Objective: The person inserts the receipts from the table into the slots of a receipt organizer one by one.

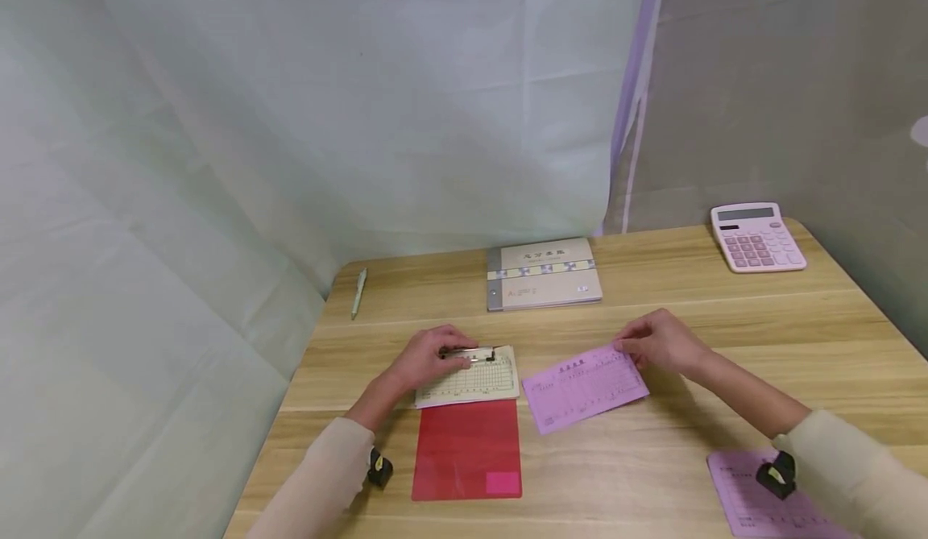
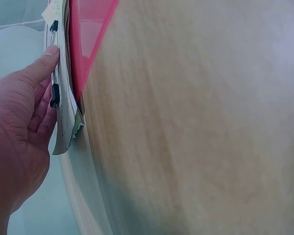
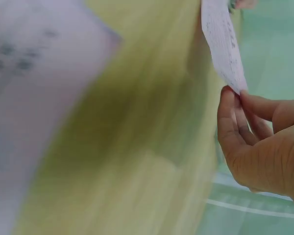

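Observation:
My left hand grips the far left part of a stack of cream printed forms. A metal clip with black ends lies on the stack's top sheet; in the left wrist view my thumb is on top beside it and the other fingers reach behind the stack. Farther right, my right hand pinches the upper right corner of a pink printed slip between thumb and fingers. That slip slants down to the left, its near left edge close to the stack.
Below the stack lies a red translucent folder. A pink form pad is partly under the right sleeve. At the back are a ledger book, a pen at left and a pink calculator at right. Curtains stand behind the table.

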`<state>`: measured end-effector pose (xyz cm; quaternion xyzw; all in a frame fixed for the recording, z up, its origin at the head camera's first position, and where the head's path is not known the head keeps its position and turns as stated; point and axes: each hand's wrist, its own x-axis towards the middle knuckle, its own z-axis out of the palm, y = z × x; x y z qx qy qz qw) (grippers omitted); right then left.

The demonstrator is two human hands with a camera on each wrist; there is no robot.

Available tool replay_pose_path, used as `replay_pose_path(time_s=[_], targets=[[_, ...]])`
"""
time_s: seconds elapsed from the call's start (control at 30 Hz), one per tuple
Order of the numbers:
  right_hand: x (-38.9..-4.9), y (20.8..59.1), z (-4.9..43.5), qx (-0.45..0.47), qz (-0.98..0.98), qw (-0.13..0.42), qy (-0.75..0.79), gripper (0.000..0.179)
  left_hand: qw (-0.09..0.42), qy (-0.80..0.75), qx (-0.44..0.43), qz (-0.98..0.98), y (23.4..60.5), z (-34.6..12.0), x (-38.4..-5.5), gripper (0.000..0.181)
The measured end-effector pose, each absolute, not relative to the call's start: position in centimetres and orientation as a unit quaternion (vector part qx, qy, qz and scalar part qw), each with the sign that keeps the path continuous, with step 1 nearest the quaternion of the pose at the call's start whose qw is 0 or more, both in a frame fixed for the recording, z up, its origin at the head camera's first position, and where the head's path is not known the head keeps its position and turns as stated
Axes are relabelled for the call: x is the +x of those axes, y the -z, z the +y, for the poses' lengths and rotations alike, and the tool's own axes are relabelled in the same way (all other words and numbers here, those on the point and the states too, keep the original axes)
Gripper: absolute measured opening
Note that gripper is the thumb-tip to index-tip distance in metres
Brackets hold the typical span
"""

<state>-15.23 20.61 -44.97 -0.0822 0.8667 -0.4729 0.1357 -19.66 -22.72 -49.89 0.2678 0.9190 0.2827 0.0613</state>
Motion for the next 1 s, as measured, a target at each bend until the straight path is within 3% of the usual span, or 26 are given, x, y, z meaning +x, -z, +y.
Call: replay_pose_path(time_s=[0.33, 0.63, 1.0], targets=[[-17.1, 42.5, 17.8, -0.074, 0.817, 0.194, 0.538, 0.022, 0.062, -0.280, 0.278, 0.917, 49.8, -22.8, -19.7, 0.033], [-17.9, 44.5, 12.8, -0.046, 0.798, 0.212, 0.562, 0.016, 0.073, -0.276, 0.271, 0.919, 49.5, -22.6, -19.9, 0.034], [-17.4, 46.7, 10.2, -0.061, 0.799, 0.203, 0.562, 0.011, 0.087, -0.273, 0.250, 0.925, 49.3, -22.4, -19.8, 0.033]])
